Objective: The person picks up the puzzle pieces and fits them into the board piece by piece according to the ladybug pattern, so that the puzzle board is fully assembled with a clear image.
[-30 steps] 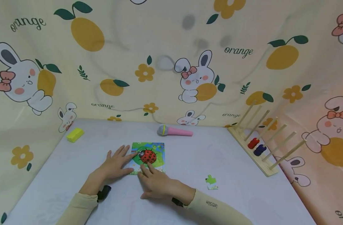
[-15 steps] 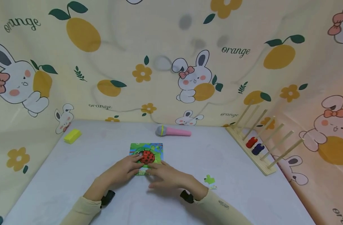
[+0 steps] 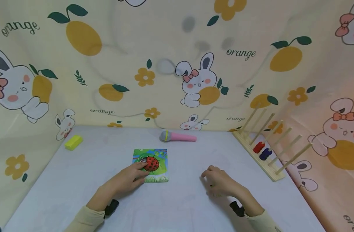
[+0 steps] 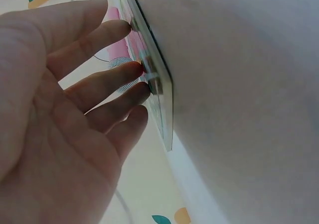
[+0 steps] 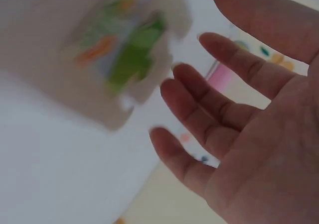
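A square ladybug jigsaw puzzle point(image 3: 160, 173) lies flat on the white table. My left hand point(image 3: 127, 178) has its fingertips on the puzzle's left part. In the left wrist view those slightly bent fingers point(image 4: 107, 89) touch the face of the board point(image 4: 162, 92), with the thumb apart from it. My right hand point(image 3: 220, 181) hovers over a loose puzzle piece, mostly hidden beneath it in the head view. The right wrist view shows the green piece point(image 5: 134, 59) blurred, beyond the relaxed, spread fingers point(image 5: 197, 109), with nothing held.
Behind the puzzle lies a pink toy microphone point(image 3: 180, 137). A yellow block point(image 3: 73, 142) sits at the far left. On the right stands a wooden peg rack point(image 3: 259, 158) with a red bead piece point(image 3: 259, 147) and a dark blue one point(image 3: 265, 154). Printed cloth surrounds the table.
My right hand has left the puzzle's lower edge and moved right, over the loose piece. My left hand slid slightly right onto the puzzle and stays there.
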{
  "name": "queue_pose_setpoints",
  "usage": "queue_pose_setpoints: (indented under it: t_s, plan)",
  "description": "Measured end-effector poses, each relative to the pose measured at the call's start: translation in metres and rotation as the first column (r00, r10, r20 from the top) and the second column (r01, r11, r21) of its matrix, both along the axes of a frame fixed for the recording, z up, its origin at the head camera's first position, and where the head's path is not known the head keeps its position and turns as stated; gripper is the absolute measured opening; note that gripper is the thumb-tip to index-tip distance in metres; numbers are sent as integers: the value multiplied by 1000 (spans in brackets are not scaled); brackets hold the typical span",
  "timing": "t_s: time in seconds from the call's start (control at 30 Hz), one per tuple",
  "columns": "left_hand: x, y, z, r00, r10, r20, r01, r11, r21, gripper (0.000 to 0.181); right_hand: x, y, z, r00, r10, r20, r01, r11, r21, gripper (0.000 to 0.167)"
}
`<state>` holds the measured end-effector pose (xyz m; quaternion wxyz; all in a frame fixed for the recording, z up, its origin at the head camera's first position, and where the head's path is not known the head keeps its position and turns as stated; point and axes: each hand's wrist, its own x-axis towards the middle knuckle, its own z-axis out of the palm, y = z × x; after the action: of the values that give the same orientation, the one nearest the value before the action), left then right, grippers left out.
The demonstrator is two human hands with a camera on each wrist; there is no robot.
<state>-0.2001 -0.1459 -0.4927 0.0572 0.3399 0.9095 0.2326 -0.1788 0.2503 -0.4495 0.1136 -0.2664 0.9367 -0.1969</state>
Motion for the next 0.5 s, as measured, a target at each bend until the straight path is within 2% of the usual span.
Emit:
queue_pose_setpoints:
  t_s: [0.13, 0.3, 0.5]
  plan:
    - [1, 0, 0, 1000, 0, 0, 0, 1000, 10, 33, 8, 18, -6, 998, -35, 54, 36, 999, -6, 51]
    - [0, -2, -3, 1000, -9, -28, 9, 1000, 19, 32, 12, 26, -13, 999, -50, 22, 50, 999, -21, 57]
    - [-1, -2, -4, 999, -10, -44, 10, 1000, 10, 32, 14, 28, -14, 998, -58, 33, 59, 998, -34, 57]
